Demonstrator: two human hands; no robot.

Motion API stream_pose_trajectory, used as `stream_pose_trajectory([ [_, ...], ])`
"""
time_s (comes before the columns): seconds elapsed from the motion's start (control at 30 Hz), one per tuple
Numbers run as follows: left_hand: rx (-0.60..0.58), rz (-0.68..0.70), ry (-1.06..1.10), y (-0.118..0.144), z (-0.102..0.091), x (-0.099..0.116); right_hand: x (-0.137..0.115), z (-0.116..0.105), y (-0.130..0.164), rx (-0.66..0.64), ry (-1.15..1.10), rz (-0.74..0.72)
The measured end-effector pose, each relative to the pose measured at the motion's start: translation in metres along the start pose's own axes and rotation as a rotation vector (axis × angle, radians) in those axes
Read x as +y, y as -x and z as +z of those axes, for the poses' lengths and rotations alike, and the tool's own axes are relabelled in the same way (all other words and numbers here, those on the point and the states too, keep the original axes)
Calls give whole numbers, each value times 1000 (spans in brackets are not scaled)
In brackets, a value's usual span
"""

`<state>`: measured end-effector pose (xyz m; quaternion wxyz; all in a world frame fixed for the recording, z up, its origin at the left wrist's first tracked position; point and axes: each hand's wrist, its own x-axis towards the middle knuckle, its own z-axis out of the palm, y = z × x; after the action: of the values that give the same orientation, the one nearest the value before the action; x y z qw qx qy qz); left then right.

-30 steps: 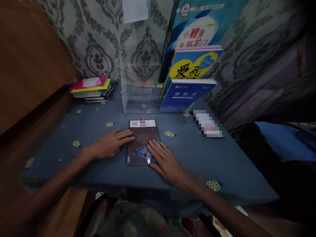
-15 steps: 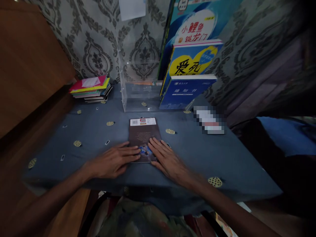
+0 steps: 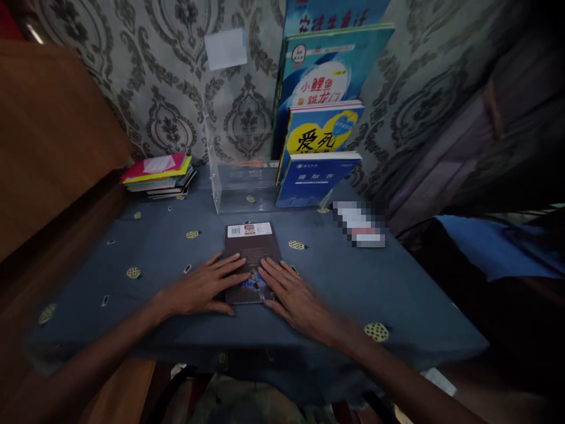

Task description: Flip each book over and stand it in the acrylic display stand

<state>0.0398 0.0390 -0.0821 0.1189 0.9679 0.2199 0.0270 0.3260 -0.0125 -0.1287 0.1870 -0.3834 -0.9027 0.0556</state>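
A dark brown book [image 3: 251, 250] lies flat on the blue patterned tablecloth [image 3: 326, 277], a white barcode label along its far end and a bluish picture near its close end. Across its left side rest the stretched fingers of my left hand [image 3: 205, 288], the thumb apart on the cloth near the book's lower corner. My right hand [image 3: 295, 294] lies flat over the right edge, fingers extended onto the cover. Neither hand grips the book; both touch it from above. The fingers cover part of the picture and the lower text.
Behind the book stands a clear acrylic rack [image 3: 216, 188] with several upright books, a blue one [image 3: 318, 182] in front. At the back left sits a stack of books [image 3: 159, 174]. A blurred-out pale object [image 3: 359, 224] lies to the right. A wooden panel [image 3: 53, 129] borders the left.
The view has tilted up, so the book and rack sit lower in the picture. My left hand's fingers have spread and shifted slightly farther up the cover; my right hand stays on the book.
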Motion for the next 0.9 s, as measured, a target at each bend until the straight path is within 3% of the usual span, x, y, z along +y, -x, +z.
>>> stream_pose_trajectory([
  [0.17, -7, 28, -10, 6, 4, 8, -10, -3, 10, -4, 16, -9],
  [0.33, -2, 68, 8, 21, 13, 34, -34, -8, 40, -34, 0, -34],
  [0.47, 59, 95, -41, 33, 33, 57, -48, -3, 66, -21, 20, -52],
  [0.6, 165, 118, -159, 36, 49, 68, -48, -1, 77, 75, 30, -114],
  [0.7, 238, 177, -191, 32, 39, 67, -43, -14, 77, 110, -39, -164],
  [0.8, 322, 196, -134, 24, 13, 63, -35, -33, 71, 167, -149, -162],
  [0.9, 407, 134, 14, 13, -15, 58, -22, -49, 56, 328, -298, -91],
])
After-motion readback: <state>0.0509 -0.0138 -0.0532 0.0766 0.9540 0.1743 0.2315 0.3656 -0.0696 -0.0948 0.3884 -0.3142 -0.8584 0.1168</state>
